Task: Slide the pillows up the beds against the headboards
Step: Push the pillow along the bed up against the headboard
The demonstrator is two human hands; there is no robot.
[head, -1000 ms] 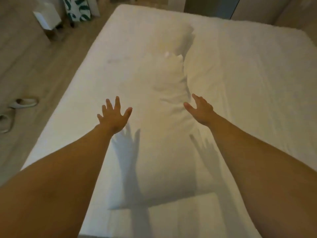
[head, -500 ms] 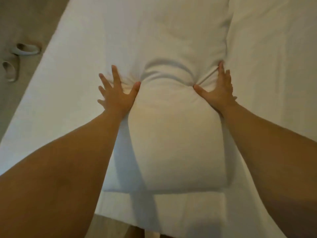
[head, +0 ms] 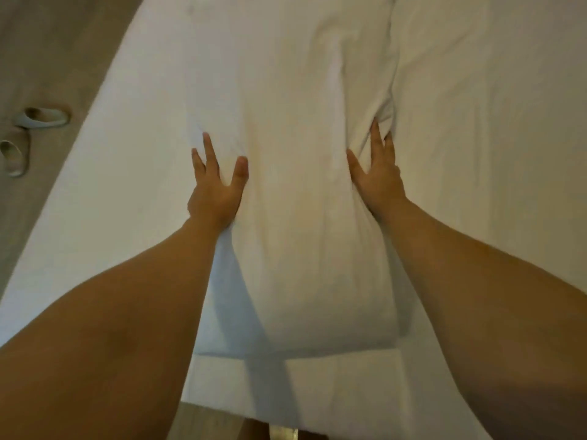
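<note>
A long white pillow (head: pixel 301 249) lies lengthwise on the white bed (head: pixel 492 154), its near end close to the bed's foot edge. My left hand (head: pixel 216 188) clasps the pillow's left side, thumb on top and fingers spread along the edge. My right hand (head: pixel 378 176) clasps its right side, fingers dug into a fold of the cover. A second white pillow (head: pixel 286 33) lies further up the bed, touching the first. No headboard is in view.
Wooden floor (head: pixel 47 42) runs along the bed's left side, with two pale slippers (head: pixel 41 117) lying on it. The bed's near edge (head: pixel 254 411) is just below the pillow. The right half of the mattress is bare sheet.
My hands came down from above the bed and took hold of the pillow's two sides. The pinched waist in the pillow has smoothed out since half a second ago.
</note>
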